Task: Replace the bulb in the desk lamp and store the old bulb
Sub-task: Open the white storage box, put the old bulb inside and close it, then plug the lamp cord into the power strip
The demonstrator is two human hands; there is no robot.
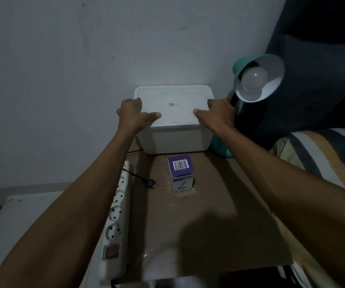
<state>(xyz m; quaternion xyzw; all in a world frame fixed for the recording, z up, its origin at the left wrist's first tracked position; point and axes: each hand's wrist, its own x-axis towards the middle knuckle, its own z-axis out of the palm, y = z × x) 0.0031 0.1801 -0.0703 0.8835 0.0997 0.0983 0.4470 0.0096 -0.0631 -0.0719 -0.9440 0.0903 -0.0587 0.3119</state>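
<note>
A white lidded storage box (175, 140) stands at the back of the small wooden table (219, 215), against the wall. My left hand (134, 115) grips the lid's left edge and my right hand (215, 115) grips its right edge, thumbs resting on top of the lid (173, 96). The teal desk lamp (240, 67) stands just right of the box, its shade tilted toward me with a white bulb (253, 79) screwed in, unlit. A purple and white bulb carton (181, 173) stands upright on the table in front of the box.
A white power strip (116, 215) lies along the table's left edge, with the lamp's black plug (152, 182) loose beside it. A dark cushion (317, 80) and a striped bedsheet (323, 154) lie to the right. A white surface (22, 221) sits lower left.
</note>
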